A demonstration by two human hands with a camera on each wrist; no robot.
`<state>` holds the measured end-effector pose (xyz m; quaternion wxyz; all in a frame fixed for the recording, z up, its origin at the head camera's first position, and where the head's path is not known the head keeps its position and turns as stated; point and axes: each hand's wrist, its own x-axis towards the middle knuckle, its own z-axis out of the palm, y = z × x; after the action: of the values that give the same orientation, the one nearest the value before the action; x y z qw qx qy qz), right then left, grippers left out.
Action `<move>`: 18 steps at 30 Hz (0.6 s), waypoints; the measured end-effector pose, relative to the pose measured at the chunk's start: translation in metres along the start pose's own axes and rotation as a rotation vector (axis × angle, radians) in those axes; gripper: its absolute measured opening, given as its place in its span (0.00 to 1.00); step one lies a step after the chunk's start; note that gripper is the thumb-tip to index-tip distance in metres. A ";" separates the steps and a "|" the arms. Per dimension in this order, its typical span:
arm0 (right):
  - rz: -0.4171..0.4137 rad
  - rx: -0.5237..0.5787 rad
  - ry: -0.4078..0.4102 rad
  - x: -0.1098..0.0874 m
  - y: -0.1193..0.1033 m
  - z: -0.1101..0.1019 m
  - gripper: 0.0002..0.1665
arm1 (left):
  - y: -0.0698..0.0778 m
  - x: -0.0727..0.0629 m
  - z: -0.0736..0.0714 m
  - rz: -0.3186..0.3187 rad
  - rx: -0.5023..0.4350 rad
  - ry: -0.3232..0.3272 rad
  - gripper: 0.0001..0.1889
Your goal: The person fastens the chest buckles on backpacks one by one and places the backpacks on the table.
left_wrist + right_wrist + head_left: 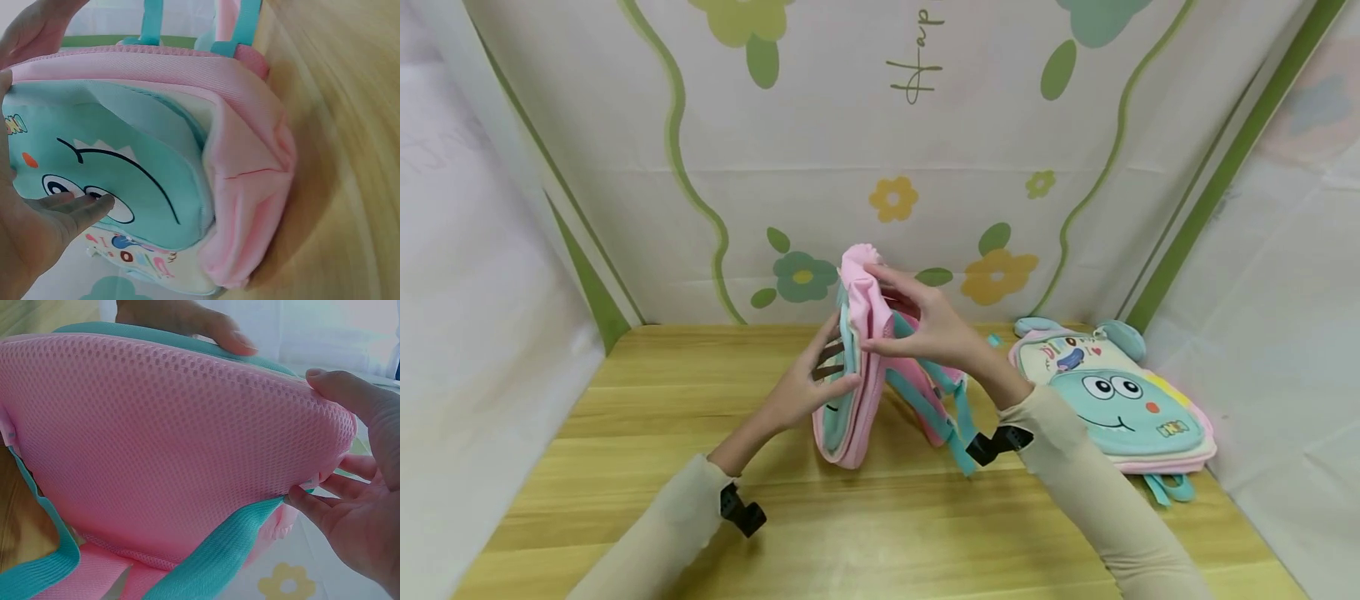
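Note:
A pink backpack (pixel 871 408) stands on edge on the wooden table, its front turned left and its back right. My left hand (pixel 805 387) holds it from the front, fingers laid across the teal pocket (pixel 165 169) with its printed cartoon face, thumb at the pocket's edge. On the other side my right hand (pixel 936 333) grips the upper part, thumb on the near side and fingers behind. The right wrist view shows the pink mesh back (pixel 156 437) and a teal strap (pixel 215 559), its end right at the right fingertips. Further straps hang toward the table.
A second backpack (pixel 1131 408), cream and teal with a cartoon face, lies flat at the table's right edge. White cloth walls (pixel 820 200) printed with flowers stand behind and on both sides of the wooden table (pixel 647 400).

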<state>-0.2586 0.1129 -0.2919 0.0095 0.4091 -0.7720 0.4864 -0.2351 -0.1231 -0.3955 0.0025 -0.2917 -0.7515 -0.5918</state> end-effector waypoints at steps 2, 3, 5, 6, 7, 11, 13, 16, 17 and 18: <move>-0.011 0.004 -0.004 0.002 0.000 0.003 0.55 | 0.003 0.000 -0.004 0.013 -0.005 0.023 0.49; -0.017 0.002 -0.007 0.003 0.001 0.005 0.56 | 0.005 0.001 -0.007 0.024 -0.006 0.034 0.49; -0.037 0.002 -0.013 0.005 0.001 0.008 0.56 | 0.010 0.003 -0.012 0.044 -0.001 0.055 0.49; -0.048 0.001 -0.016 0.006 0.001 0.010 0.56 | 0.012 0.005 -0.015 0.058 0.011 0.064 0.48; -0.061 -0.001 -0.017 0.007 0.000 0.012 0.57 | 0.015 0.006 -0.018 0.075 0.022 0.071 0.48; -0.091 -0.004 -0.022 0.012 -0.002 0.019 0.58 | 0.027 0.011 -0.032 0.122 0.082 0.106 0.46; -0.093 -0.006 -0.020 0.014 -0.003 0.022 0.58 | 0.033 0.012 -0.038 0.136 0.096 0.124 0.45; -0.098 -0.011 -0.024 0.016 -0.004 0.026 0.58 | 0.040 0.013 -0.047 0.146 0.092 0.157 0.44; -0.102 -0.011 -0.026 0.016 -0.005 0.027 0.58 | 0.043 0.013 -0.049 0.152 0.090 0.165 0.44; -0.107 -0.011 -0.029 0.017 -0.006 0.029 0.58 | 0.045 0.013 -0.052 0.158 0.092 0.171 0.45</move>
<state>-0.2551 0.0797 -0.2960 0.0266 0.4566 -0.7517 0.4751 -0.2435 -0.1576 -0.3352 0.1266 -0.2981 -0.7496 -0.5772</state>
